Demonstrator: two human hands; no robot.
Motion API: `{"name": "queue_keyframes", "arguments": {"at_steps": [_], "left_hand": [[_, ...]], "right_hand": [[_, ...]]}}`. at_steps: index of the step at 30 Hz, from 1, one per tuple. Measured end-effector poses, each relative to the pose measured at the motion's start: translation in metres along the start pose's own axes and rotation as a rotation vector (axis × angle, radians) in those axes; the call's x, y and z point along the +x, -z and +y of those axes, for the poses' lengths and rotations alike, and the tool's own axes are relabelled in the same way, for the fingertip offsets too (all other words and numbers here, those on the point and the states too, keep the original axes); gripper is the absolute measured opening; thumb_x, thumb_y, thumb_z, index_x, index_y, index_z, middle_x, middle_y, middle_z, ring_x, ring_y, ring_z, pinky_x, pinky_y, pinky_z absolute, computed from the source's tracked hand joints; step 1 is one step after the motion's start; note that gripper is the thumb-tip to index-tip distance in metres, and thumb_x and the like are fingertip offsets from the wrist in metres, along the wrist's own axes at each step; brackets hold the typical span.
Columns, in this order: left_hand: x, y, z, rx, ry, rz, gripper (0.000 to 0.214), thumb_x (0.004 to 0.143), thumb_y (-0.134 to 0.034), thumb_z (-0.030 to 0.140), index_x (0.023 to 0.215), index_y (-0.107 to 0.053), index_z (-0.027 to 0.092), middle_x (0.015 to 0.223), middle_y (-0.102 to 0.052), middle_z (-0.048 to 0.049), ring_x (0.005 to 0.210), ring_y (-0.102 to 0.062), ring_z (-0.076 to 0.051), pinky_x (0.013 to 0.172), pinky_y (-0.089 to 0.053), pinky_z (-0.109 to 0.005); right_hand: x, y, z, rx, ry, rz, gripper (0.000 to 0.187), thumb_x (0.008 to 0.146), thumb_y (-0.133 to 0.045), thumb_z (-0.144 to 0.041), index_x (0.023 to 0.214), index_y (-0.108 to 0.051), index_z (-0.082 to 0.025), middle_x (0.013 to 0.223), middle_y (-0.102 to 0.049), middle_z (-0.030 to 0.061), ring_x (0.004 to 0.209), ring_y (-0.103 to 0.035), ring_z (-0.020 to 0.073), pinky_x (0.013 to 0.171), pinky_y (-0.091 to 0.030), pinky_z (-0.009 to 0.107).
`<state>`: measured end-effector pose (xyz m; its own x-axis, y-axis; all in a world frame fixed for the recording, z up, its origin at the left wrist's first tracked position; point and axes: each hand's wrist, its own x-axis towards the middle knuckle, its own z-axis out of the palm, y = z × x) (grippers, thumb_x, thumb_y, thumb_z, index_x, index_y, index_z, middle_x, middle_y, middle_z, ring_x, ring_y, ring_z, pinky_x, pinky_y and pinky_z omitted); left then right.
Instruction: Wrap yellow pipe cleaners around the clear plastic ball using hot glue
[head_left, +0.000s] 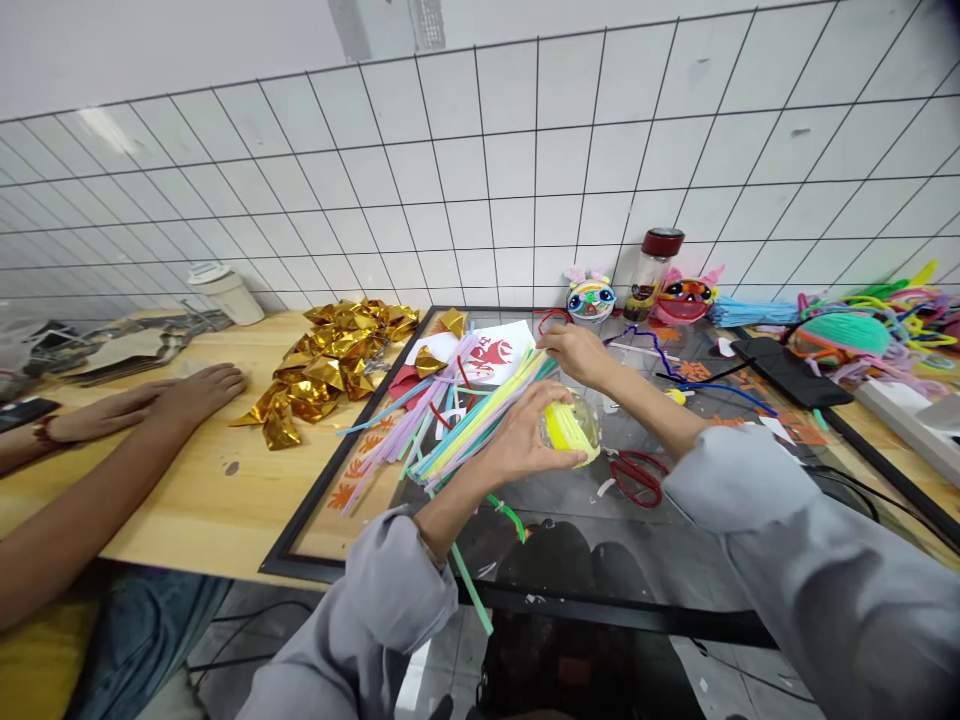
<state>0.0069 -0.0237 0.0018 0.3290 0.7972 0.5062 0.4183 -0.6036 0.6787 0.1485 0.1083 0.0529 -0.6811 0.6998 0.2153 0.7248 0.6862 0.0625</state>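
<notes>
My left hand (523, 437) is wrapped round a clear rounded container (592, 421) banded with bright yellow strands (566, 428). My right hand (574, 352) is pinched at the far end of a bundle of pastel pipe cleaners (480, 420) in yellow, teal and lilac; what its fingertips hold is hidden. The bundle lies beneath and behind my left hand. Red-handled scissors (637, 477) rest just right of the container. A short green pipe cleaner (510, 517) lies nearer to me.
Gold foil pieces (322, 365) are heaped at left, near another person's arms (150, 430). Two decorated animal faces (591, 298) and a red-lidded bottle (649, 275) stand by the tiled wall. A black phone (795, 372) and colourful pipe cleaners (900, 310) lie at right.
</notes>
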Motion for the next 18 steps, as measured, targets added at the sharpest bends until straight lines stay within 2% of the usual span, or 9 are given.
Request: {"name": "queue_keyframes", "arguments": {"at_steps": [3,7,13,15,18], "left_hand": [[0.001,0.004,-0.004,0.001,0.035,0.04,0.06,0.062,-0.087,0.034,0.111,-0.054,0.023,0.128,-0.06,-0.0091,0.125,-0.056,-0.03,0.112,-0.042,-0.047],[0.001,0.009,-0.01,-0.017,0.121,0.074,0.061,0.061,-0.087,0.031,0.111,-0.053,0.023,0.128,-0.059,-0.0084,0.124,-0.055,-0.03,0.112,-0.041,-0.046],[0.004,0.012,-0.015,-0.092,0.287,0.122,0.059,0.065,-0.083,0.032,0.112,-0.051,0.023,0.121,-0.061,-0.0057,0.117,-0.058,-0.026,0.105,-0.045,-0.043],[0.005,0.013,-0.015,-0.121,0.315,0.127,0.059,0.064,-0.083,0.032,0.112,-0.05,0.023,0.119,-0.061,-0.0044,0.114,-0.059,-0.025,0.103,-0.047,-0.041],[0.006,0.013,-0.015,-0.127,0.32,0.146,0.059,0.064,-0.083,0.032,0.111,-0.049,0.022,0.114,-0.061,-0.0039,0.109,-0.06,-0.024,0.099,-0.049,-0.04]], "right_hand": [[0.026,-0.013,-0.004,-0.03,0.019,-0.083,0.036,0.094,-0.045,-0.012,0.115,-0.074,-0.015,0.117,-0.072,0.0146,0.1,-0.067,0.0234,0.073,-0.041,0.03],[0.033,-0.021,-0.001,-0.079,0.065,-0.161,0.029,0.092,-0.049,-0.013,0.103,-0.076,-0.012,0.1,-0.074,0.0166,0.087,-0.067,0.0247,0.066,-0.037,0.031],[0.006,-0.005,0.008,-0.184,0.1,-0.133,0.034,0.096,-0.042,-0.011,0.104,-0.074,-0.011,0.11,-0.07,0.0194,0.091,-0.065,0.0252,0.067,-0.034,0.033],[-0.006,0.0,0.014,-0.215,0.074,-0.099,0.034,0.096,-0.041,-0.01,0.104,-0.074,-0.011,0.113,-0.069,0.0196,0.094,-0.064,0.0252,0.067,-0.033,0.033],[-0.025,0.006,0.031,-0.256,-0.005,-0.046,0.033,0.095,-0.041,-0.006,0.098,-0.074,-0.009,0.107,-0.07,0.02,0.092,-0.062,0.0252,0.068,-0.033,0.034]]}}
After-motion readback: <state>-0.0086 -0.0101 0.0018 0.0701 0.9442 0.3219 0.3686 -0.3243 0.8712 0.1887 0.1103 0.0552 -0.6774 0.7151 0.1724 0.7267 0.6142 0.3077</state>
